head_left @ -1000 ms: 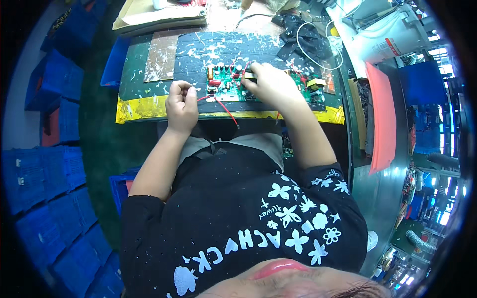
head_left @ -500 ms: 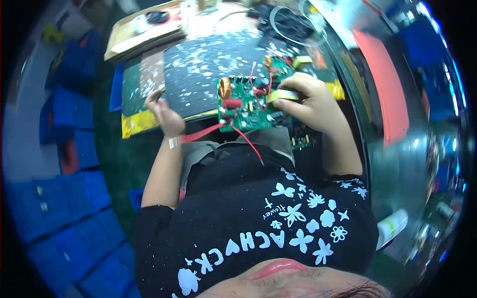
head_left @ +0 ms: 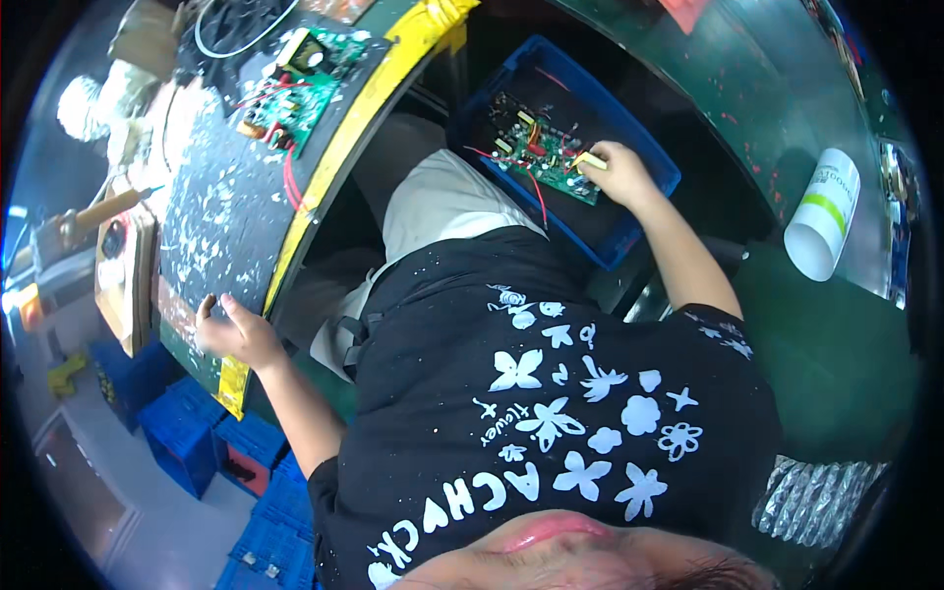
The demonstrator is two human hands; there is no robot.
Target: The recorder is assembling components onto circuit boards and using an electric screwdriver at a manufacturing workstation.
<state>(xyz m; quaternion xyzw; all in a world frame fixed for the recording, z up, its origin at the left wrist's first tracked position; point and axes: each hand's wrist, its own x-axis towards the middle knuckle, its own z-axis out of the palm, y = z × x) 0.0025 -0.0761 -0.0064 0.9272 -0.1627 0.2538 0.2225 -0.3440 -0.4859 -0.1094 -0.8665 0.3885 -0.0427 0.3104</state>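
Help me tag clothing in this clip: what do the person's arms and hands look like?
The right sleeve is short and black with white flowers; the left sleeve looks plain black. Forearms are uncovered. No glove shows on the left hand or right hand; the left is partly blurred.

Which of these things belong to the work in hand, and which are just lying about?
Part of the work, it seems:
circuit board, gripped by the right hand
blue bin around it
second circuit board on the bench

Probably just lying about:
white cylinder with green band
silvery hose
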